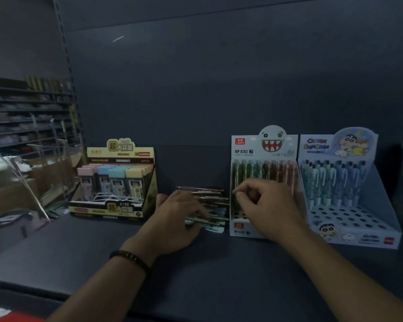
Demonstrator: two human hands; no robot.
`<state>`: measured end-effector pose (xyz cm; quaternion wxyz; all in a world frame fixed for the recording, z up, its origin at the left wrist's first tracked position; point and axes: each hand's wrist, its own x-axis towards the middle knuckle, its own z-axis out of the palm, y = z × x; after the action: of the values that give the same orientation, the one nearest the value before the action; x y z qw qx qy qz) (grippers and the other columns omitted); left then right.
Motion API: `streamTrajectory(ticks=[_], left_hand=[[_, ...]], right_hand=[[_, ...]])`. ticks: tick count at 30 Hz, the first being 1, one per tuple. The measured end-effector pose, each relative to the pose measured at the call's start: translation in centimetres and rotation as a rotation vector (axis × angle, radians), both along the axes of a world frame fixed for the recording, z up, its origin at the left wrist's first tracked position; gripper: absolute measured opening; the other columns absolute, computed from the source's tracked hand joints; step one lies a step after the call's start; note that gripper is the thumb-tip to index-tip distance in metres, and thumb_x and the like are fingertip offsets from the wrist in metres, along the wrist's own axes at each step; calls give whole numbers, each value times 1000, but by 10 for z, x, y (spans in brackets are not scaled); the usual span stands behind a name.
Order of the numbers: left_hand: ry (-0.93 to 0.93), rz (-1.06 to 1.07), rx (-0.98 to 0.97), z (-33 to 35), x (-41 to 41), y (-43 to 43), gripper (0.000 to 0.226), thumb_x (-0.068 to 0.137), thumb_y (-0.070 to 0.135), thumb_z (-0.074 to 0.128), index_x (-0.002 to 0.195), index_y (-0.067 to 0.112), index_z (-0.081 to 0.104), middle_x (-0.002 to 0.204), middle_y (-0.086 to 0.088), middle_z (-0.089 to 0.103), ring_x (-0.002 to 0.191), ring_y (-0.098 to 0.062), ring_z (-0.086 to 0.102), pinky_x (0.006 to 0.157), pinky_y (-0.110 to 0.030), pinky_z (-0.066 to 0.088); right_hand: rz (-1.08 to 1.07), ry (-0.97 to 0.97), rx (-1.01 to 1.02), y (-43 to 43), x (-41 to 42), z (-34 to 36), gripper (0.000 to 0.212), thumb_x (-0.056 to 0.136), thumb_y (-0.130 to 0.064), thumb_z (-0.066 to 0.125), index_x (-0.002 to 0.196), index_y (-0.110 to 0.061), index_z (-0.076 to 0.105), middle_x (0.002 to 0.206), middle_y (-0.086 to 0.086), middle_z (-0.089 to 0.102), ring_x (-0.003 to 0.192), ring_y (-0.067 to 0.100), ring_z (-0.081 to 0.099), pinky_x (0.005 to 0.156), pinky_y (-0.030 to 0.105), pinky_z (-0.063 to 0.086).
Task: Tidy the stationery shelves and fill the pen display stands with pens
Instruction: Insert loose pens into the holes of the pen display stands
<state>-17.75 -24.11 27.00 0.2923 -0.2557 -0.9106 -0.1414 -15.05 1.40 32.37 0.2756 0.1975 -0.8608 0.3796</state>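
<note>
A loose pile of pens (213, 205) lies on the dark shelf (196, 275) just left of a white monster-face pen display stand (263, 147). Pens fill the stand's back rows, and open holes show at its front. My left hand (175, 217) rests on the pile with its fingers curled over several pens. In front of the stand's lower rows, my right hand (265, 205) is up with fingertips pinched together; a pen between them cannot be made out.
A blue cartoon pen stand (349, 205), part filled, sits right of the monster stand. A yellow-and-black box of pencil-lead cases (116, 182) stands to the left. Beyond the shelf's left end are clear dividers (40, 170) and further shelving.
</note>
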Motion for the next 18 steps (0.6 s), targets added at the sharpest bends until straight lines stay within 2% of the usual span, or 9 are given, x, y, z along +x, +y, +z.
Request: streamTrajectory(ticks=[4,7,10,13,18], left_hand=[[22,-20,-28,1,1,0,7,86,42,70,92,44,70,94,28,59,109,5,50,88,-42,35],[9,-3,-43,-1,2,-1,4,88,45,67,89,42,69,90,28,59,106,6,48,90,-43,35],[-23,1,-61,-1,3,0,3,88,43,64,87,40,65,87,21,60,101,2,48,92,-43,36],[-50,-19,-51,1,4,1,3,90,42,66,89,40,63,89,21,61,104,4,48,94,-45,36],[27,-71,109,8,9,7,17,93,32,71,98,41,58,96,28,58,106,10,48,95,-42,37]], right_hand=[[6,-7,-13,0,1,0,17,97,-21,68,84,-28,77,53,-13,59,53,4,56,60,18,41],[9,-16,-13,1,0,0,18,97,-21,68,83,-28,77,56,-11,62,54,4,58,61,15,40],[17,-29,-13,1,-1,0,18,97,-21,68,84,-28,78,57,-10,62,54,4,56,60,13,39],[31,-50,13,1,-2,-2,17,96,-22,68,84,-30,77,58,-9,63,55,5,57,55,10,40],[108,-58,33,-3,-1,-5,7,94,-29,75,88,-34,76,69,-10,68,63,4,63,57,14,47]])
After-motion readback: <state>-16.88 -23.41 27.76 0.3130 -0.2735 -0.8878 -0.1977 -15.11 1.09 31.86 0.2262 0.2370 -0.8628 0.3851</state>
